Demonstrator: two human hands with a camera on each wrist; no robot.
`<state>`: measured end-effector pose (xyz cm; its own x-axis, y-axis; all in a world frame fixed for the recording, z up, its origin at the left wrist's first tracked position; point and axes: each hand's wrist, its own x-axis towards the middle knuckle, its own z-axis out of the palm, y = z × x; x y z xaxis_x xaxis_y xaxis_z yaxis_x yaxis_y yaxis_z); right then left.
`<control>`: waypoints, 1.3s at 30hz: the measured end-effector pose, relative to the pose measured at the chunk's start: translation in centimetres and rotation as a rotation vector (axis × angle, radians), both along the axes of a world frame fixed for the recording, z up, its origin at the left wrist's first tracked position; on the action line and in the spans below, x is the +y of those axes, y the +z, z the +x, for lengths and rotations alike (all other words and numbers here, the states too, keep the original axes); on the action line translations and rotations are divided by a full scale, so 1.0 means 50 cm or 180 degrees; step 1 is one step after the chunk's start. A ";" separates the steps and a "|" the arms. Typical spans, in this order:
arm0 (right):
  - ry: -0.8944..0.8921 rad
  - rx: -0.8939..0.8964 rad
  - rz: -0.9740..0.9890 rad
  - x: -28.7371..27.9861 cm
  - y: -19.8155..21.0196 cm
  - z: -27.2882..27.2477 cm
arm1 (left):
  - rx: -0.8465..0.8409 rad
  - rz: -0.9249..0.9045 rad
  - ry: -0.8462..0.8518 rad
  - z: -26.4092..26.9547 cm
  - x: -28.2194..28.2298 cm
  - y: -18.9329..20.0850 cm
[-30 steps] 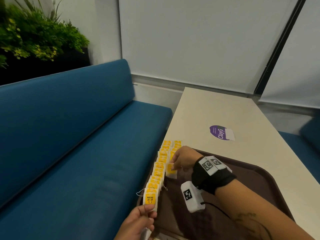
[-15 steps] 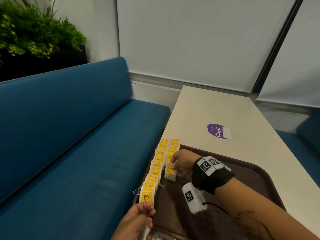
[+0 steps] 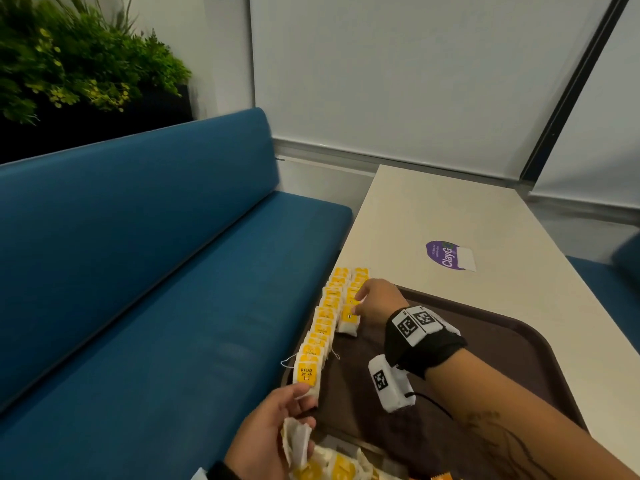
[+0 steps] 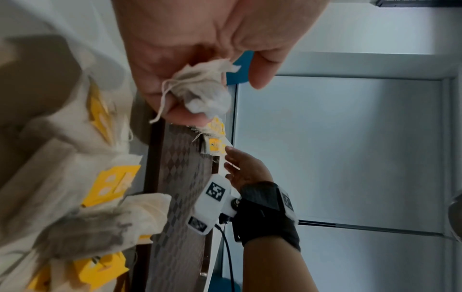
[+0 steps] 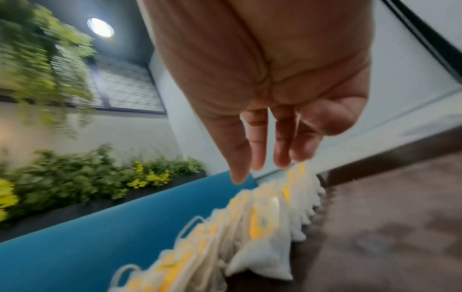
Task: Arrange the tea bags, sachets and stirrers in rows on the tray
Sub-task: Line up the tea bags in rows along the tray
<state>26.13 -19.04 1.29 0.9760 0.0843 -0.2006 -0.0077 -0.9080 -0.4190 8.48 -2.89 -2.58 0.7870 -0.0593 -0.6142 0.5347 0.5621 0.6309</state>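
Observation:
A brown tray (image 3: 485,344) lies on the table. Along its left edge run two rows of yellow-tagged tea bags, a long outer row (image 3: 323,327) and a shorter inner row (image 3: 356,287). My right hand (image 3: 362,299) hovers over the inner row with straight fingers (image 5: 257,158) and holds nothing. The row's nearest bag (image 3: 348,320) stands just below it. My left hand (image 3: 304,400), at the tray's near left corner, pinches a crumpled tea bag (image 4: 202,89), and its thumb touches the outer row's nearest bag (image 3: 306,375). Loose tea bags (image 3: 332,465) are piled at the near edge.
A blue bench seat (image 3: 173,289) runs directly left of the tray and table. The pale table (image 3: 433,216) stretches away beyond the tray, with a purple sticker (image 3: 448,254) on it. Green plants (image 3: 69,64) stand behind the bench back.
My right hand has let go of the tea bag it was setting at the near end of the inner row and has straightened its fingers. The left hand stays at the outer row's near end.

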 end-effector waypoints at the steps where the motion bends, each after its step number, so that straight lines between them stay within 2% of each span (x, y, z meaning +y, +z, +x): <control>1: 0.0040 -0.0149 0.0102 -0.005 0.008 -0.017 | -0.0058 -0.0078 0.0070 -0.004 -0.001 -0.001; 5: 0.0566 -0.0594 0.0163 -0.008 0.045 -0.135 | -0.0116 -0.0202 0.0124 -0.011 -0.023 0.019; 6: 0.0744 -0.0535 0.0242 -0.006 0.054 -0.174 | -0.0131 -0.0197 0.0116 -0.016 -0.028 0.024; 9: 0.1102 0.0301 0.0746 0.006 0.063 -0.285 | -0.0219 -0.0279 -0.0034 -0.023 -0.051 0.033; 10: 0.1232 0.0429 0.0742 0.009 0.058 -0.309 | -0.0249 -0.0235 -0.0103 -0.028 -0.059 0.038; 12: 0.1408 0.0336 0.0589 0.004 0.039 -0.331 | -0.0351 -0.0180 -0.0197 -0.036 -0.074 0.044; 15: 0.1137 0.0324 0.0766 -0.019 0.028 -0.338 | -0.0480 -0.0263 -0.0356 -0.048 -0.088 0.057; 19: 0.0449 0.0797 0.2044 -0.059 0.038 -0.348 | -0.0579 0.0030 -0.0420 -0.056 -0.084 0.051; 21: 0.0318 0.0829 0.2334 -0.075 0.042 -0.351 | -0.0617 0.0102 -0.0498 -0.060 -0.080 0.046; 25: 0.0206 0.0624 0.2432 -0.078 0.039 -0.358 | -0.0721 0.0289 -0.0679 -0.072 -0.080 0.050; 28: 0.0020 0.0384 0.2452 -0.064 0.030 -0.368 | -0.0709 0.0297 -0.0562 -0.074 -0.083 0.051; 31: -0.0092 0.0769 0.2775 -0.061 0.035 -0.378 | -0.0649 0.0390 -0.0409 -0.072 -0.084 0.052; 34: 0.0032 0.1194 0.3103 -0.060 0.045 -0.383 | -0.0645 0.0544 -0.0200 -0.070 -0.084 0.052; 36: 0.0104 0.1204 0.3048 -0.056 0.046 -0.387 | -0.0680 0.0635 -0.0129 -0.071 -0.083 0.053; 39: -0.0172 0.1043 0.3082 -0.044 0.042 -0.389 | -0.0752 0.0777 -0.0232 -0.071 -0.082 0.052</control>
